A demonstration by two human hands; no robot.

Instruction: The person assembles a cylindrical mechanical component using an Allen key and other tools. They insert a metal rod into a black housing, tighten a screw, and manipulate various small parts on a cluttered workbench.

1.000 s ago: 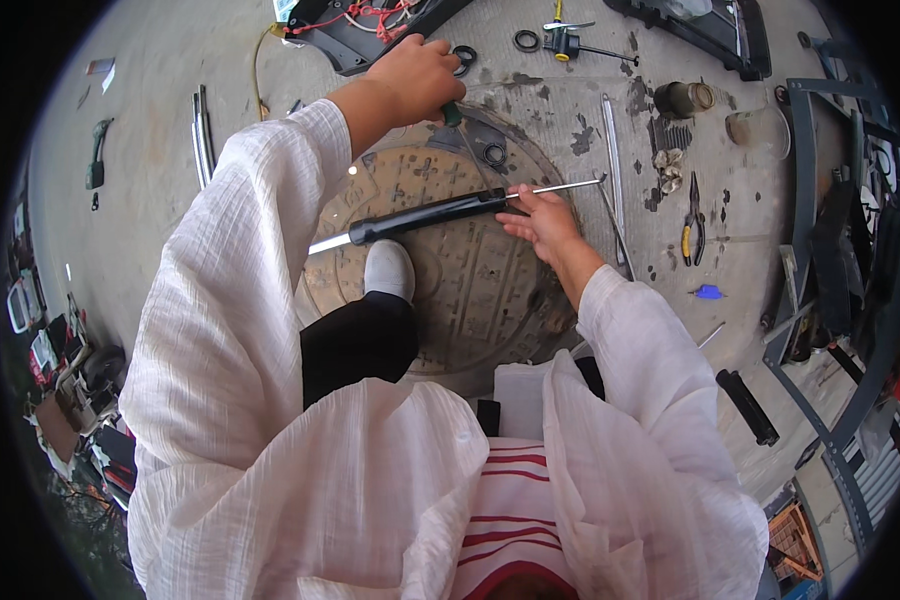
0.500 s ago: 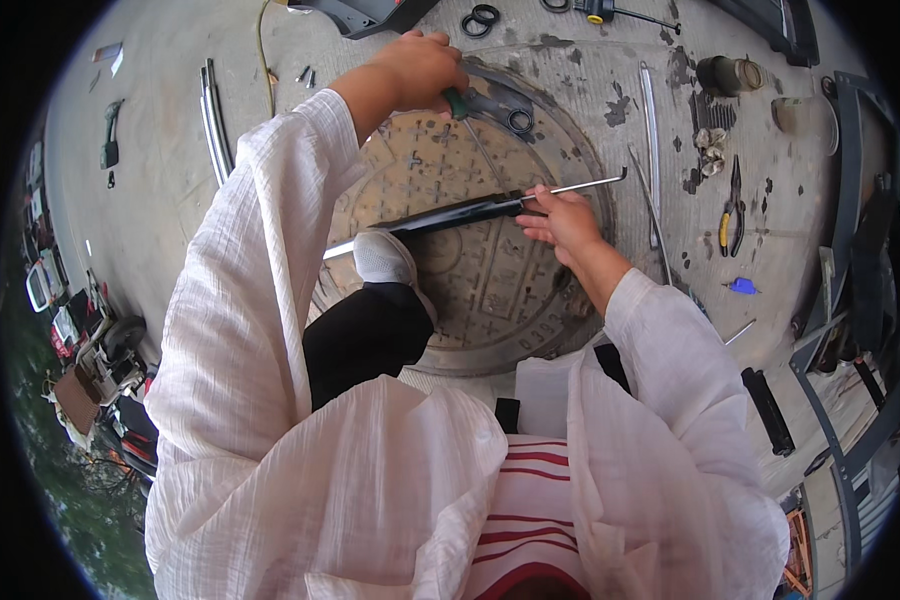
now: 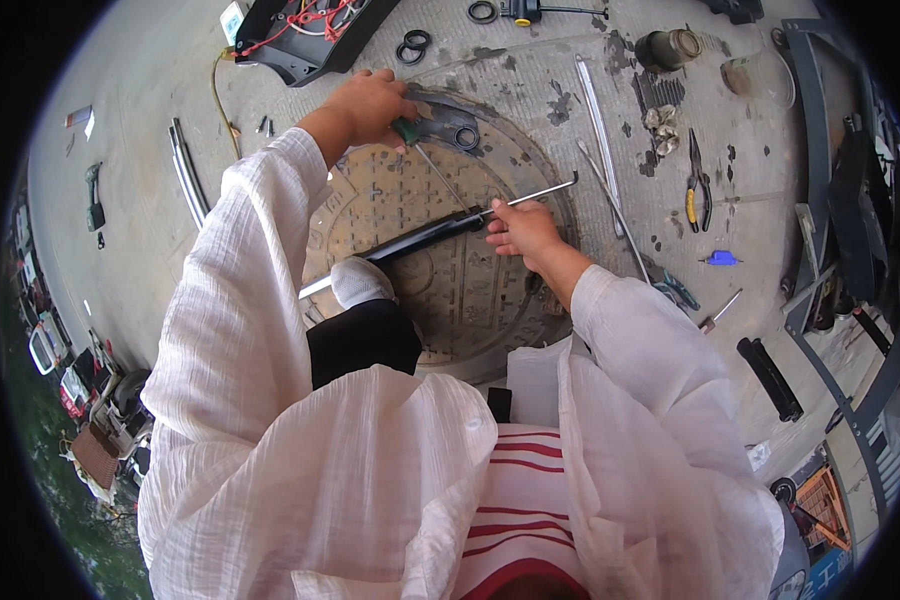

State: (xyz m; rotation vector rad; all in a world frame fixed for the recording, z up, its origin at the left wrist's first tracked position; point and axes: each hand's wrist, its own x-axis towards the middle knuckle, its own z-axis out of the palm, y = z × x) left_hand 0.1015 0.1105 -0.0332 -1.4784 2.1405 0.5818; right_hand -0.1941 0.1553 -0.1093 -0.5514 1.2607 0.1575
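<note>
A black tube with a silver rod (image 3: 425, 236) at its lower left end lies slantwise over a round metal manhole cover (image 3: 480, 290). My grey shoe (image 3: 358, 283) rests against its left part. My left hand (image 3: 370, 108) is closed around the green handle of a screwdriver (image 3: 432, 163), whose thin shaft reaches the tube's right end. My right hand (image 3: 525, 235), beside that end, pinches a thin metal rod with a bent dark tip (image 3: 550, 189) between thumb and finger; the other fingers are loosely extended. Whether the rod enters the tube is hard to see.
Black rings (image 3: 413, 46) lie beyond the cover, near a black housing with red wires (image 3: 315, 40). To the right are long metal bars (image 3: 600, 140), yellow-and-black pliers (image 3: 698, 185), a blue piece (image 3: 721, 258) and a black cylinder (image 3: 770, 380). A metal frame (image 3: 820, 350) stands at far right.
The whole view has shifted, so the ground things sit further left and more of the wired housing shows. Both hands keep their grips, with little visible movement relative to the tube.
</note>
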